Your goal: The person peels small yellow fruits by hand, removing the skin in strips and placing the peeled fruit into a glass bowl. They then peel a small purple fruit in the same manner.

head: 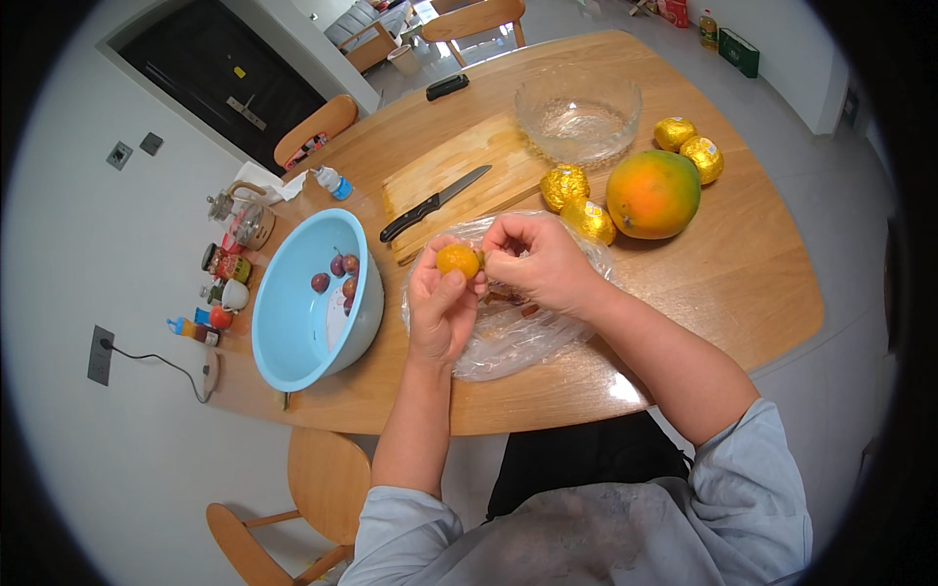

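Note:
My left hand (pixel 443 304) holds a small yellow-orange fruit (pixel 457 261), its flesh apparently peeled, probably a plum. At its right side, the fingertips of my right hand (pixel 546 267) pinch a small darker bit. Both hands are above a clear plastic bag (pixel 506 351) spread on the table, with dark reddish scraps (pixel 529 310) on it that look like peel. To the left stands a light blue plastic basin (pixel 308 366) with several dark red plums (pixel 320 283) inside. Beyond my hands, a black-handled knife (pixel 432 205) lies on a wooden cutting board (pixel 418 176).
A clear glass bowl (pixel 579 135) overlaps the board's far right. A papaya (pixel 652 194) sits right of my hands among gold-foil-wrapped fruits (pixel 564 187). Jars (pixel 233 266), a glass teapot (pixel 253 223) and a small bottle (pixel 333 183) line the left side of the wooden table (pixel 733 293).

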A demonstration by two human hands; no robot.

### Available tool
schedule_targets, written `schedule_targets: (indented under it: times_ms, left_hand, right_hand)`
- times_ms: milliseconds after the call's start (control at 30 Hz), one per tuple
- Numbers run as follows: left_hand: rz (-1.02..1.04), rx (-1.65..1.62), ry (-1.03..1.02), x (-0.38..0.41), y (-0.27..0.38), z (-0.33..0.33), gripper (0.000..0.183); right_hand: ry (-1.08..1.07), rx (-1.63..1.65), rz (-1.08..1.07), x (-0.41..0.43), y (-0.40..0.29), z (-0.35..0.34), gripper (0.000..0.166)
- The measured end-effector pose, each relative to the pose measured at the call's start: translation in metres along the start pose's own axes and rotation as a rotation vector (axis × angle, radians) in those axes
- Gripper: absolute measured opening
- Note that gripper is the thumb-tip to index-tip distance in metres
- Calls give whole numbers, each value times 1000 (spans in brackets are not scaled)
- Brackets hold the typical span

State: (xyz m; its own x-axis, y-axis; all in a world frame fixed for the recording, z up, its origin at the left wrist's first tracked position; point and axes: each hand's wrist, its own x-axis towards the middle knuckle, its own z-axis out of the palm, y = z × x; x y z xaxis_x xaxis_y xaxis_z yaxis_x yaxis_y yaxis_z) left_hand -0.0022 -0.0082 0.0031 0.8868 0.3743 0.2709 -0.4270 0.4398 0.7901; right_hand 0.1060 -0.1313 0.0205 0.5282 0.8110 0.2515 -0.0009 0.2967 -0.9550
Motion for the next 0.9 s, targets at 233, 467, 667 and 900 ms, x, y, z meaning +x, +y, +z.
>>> schedule_targets:
  times_ms: [233,467,667,900]
  left_hand:
    - [97,4,13,2,5,-2,47]
    - [105,29,-11,4,2,-4,44]
    - [85,81,3,4,0,-7,41]
    - [135,220,76,7,-3,-1,45]
  right_hand:
    - [173,-332,-243,4,8,-2,9]
    - [166,-555,-445,1,15,0,11]
    - [281,-409,-524,1,4,5,9]
    - [303,-438,-522,2,4,5,9]
